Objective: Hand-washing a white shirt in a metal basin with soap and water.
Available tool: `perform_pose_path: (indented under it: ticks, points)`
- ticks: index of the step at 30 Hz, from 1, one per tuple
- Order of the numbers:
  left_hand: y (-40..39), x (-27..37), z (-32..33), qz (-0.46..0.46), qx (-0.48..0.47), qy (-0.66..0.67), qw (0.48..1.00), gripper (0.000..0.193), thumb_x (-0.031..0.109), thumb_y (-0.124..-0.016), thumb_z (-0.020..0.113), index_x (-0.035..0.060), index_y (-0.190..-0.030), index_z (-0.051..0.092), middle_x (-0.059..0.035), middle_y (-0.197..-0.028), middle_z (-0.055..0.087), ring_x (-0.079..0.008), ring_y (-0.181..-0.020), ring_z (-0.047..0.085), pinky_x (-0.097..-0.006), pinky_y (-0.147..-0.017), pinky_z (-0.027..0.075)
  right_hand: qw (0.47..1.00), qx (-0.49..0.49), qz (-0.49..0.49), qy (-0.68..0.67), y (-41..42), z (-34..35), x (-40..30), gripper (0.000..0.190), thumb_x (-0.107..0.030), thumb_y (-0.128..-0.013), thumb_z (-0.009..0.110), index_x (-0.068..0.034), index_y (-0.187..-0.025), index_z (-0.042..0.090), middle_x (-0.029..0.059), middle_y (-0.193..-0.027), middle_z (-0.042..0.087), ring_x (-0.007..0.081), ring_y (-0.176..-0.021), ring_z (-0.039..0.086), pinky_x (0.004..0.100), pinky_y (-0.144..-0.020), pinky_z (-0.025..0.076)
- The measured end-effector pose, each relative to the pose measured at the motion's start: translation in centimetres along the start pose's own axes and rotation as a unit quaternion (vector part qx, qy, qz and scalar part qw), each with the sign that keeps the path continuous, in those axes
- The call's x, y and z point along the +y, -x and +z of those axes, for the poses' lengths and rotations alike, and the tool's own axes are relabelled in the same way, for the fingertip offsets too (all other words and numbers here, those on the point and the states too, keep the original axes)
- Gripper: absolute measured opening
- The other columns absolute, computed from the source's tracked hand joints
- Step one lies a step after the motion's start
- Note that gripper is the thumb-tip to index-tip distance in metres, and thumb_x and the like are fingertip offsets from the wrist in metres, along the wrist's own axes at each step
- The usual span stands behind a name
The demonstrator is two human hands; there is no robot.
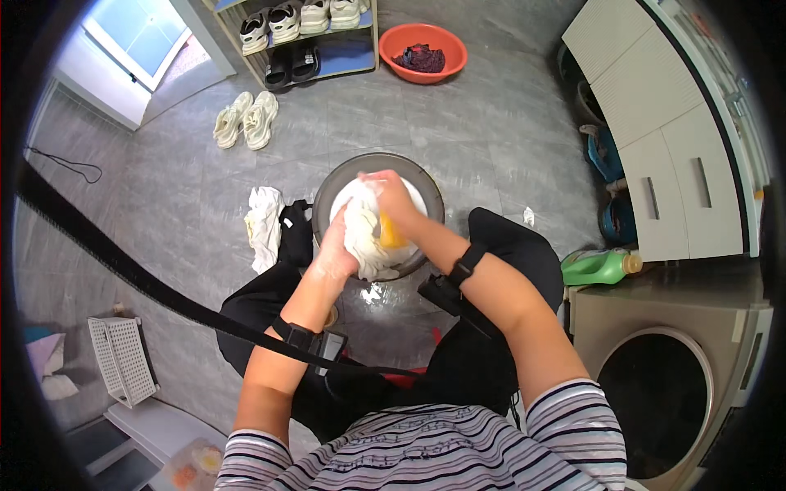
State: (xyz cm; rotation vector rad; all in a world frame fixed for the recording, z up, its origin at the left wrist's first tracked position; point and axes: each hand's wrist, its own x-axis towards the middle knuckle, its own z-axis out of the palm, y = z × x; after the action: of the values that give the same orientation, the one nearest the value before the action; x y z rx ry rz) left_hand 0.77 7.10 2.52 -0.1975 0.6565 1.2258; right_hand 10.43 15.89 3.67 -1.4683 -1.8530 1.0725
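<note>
A round grey basin (pixel 376 161) stands on the floor between my knees, with white suds (pixel 417 195) in it. Wet white cloth (pixel 361 232) is bunched over the basin and hangs onto its near rim. My left hand (pixel 338 245) grips the cloth from the left side. Fingers curled, my right hand (pixel 393 195) holds the far part of the cloth; its fingertips are blurred. Just below the right hand, against the cloth, is a yellow object (pixel 390 232); its kind is unclear, and part of it is hidden.
White garments (pixel 265 227) and a black garment (pixel 295 230) lie left of the basin. Beyond are white sneakers (pixel 245 121), a shoe rack (pixel 344 58) and a red basin (pixel 393 55) holding dark cloth. A washing machine (pixel 589 313) bearing a green detergent bottle (pixel 595 267) stands at right.
</note>
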Motion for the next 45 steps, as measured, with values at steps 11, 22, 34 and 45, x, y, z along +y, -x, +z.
perform_pose_path:
  ticks: [11,22,34,45]
  points:
    - [2.5,3.0,0.7,0.080,0.008,-0.016,0.997,0.038,0.034,-0.095,0.047,0.0042,-0.118,0.052,-0.0113,-0.118,0.058,-0.0280,-0.111,0.054,-0.0440,-0.097,0.040,0.765,-0.371,0.291,-0.439,0.2,-3.6,1.1,0.050,-0.009,-0.073,0.059,-0.008,-0.119,0.041,0.0088,-0.093,0.053,0.0173,-0.075,0.054,0.0300,-0.061,0.047]
    - [3.5,4.2,-0.2,0.181,-0.038,-0.038,0.982,0.039,0.026,-0.098,0.041,0.0056,-0.132,0.039,-0.0104,-0.130,0.049,-0.0242,-0.120,0.047,-0.0427,-0.102,0.037,0.801,-0.425,0.237,-0.350,0.5,-6.7,-1.2,0.047,-0.007,-0.071,0.056,-0.007,-0.117,0.049,0.0069,-0.101,0.054,0.0154,-0.079,0.054,0.0290,-0.059,0.047]
    - [5.5,2.9,0.4,0.074,-0.001,-0.102,0.992,0.041,0.027,-0.098,0.040,0.0008,-0.130,0.041,-0.0115,-0.127,0.053,-0.0246,-0.116,0.053,-0.0412,-0.096,0.044,0.667,-0.161,0.235,-0.689,-1.9,-9.4,-0.1,0.041,-0.004,-0.068,0.059,0.000,-0.108,0.051,0.0081,-0.111,0.050,0.0266,-0.076,0.049,0.0388,-0.058,0.044]
    - [2.2,2.9,-0.3,0.106,-0.049,0.061,0.991,0.035,0.024,-0.099,0.039,0.0016,-0.124,0.044,-0.0108,-0.122,0.056,-0.0224,-0.110,0.056,-0.0374,-0.097,0.044,0.900,-0.271,0.155,-0.303,2.9,-4.4,-0.7,0.050,-0.004,-0.066,0.055,-0.009,-0.115,0.048,0.0034,-0.094,0.050,0.0123,-0.077,0.050,0.0266,-0.065,0.042]
